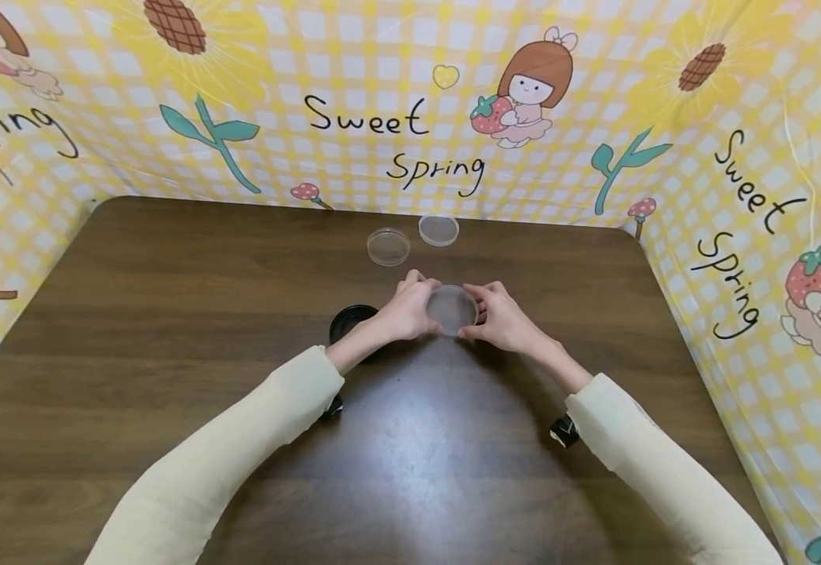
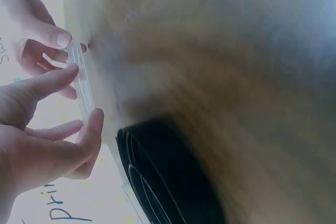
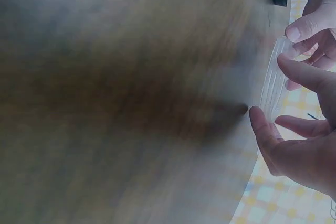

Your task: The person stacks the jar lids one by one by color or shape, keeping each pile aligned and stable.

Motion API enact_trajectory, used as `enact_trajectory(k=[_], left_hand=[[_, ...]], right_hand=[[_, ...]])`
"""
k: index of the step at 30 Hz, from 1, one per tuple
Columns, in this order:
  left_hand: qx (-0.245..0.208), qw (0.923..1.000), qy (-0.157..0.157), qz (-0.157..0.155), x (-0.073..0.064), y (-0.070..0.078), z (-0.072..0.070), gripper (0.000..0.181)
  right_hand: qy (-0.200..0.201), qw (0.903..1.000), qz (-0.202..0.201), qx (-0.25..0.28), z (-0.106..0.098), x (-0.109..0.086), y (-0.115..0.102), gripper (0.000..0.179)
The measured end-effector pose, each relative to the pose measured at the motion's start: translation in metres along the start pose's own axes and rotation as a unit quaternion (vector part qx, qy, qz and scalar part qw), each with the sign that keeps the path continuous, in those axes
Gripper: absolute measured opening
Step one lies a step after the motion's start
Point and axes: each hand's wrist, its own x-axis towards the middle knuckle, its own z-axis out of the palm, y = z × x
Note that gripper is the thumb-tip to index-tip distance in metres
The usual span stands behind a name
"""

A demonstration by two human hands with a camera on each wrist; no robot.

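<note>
Both hands hold a clear, shallow petri dish (image 1: 452, 311) between them, raised over the table. My left hand (image 1: 411, 307) grips its left rim, thumb on the near side and fingers on the far side. On the opposite rim my right hand (image 1: 501, 315) pinches it the same way. Seen edge-on in the left wrist view, the petri dish (image 2: 83, 80) shows layered rims like a dish and lid together. The right wrist view also has the petri dish (image 3: 273, 80) between thumb and fingers of both hands.
Two more clear round dishes lie near the table's back edge, a left dish (image 1: 388, 247) and a right dish (image 1: 439, 230). A black round object (image 1: 345, 320) with a raised rim sits partly hidden under my left forearm. Patterned cloth (image 1: 354, 157) walls the back and sides.
</note>
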Motion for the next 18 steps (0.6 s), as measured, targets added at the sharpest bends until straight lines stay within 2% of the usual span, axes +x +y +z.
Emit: enact_trajectory(k=[9, 15, 18], left_hand=[[-0.011, 0.9997, -0.011, 0.016, -0.017, 0.012, 0.006, 0.070], [-0.007, 0.9995, -0.030, 0.010, -0.027, 0.011, 0.010, 0.069], [-0.004, 0.9995, -0.031, 0.007, -0.029, 0.009, 0.012, 0.068]], right_hand=[[-0.008, 0.9998, -0.009, -0.017, -0.003, -0.022, -0.003, 0.078], [-0.040, 0.9992, -0.002, 0.008, 0.001, -0.031, -0.004, 0.076], [-0.044, 0.9989, -0.005, 0.016, 0.003, -0.033, -0.004, 0.074]])
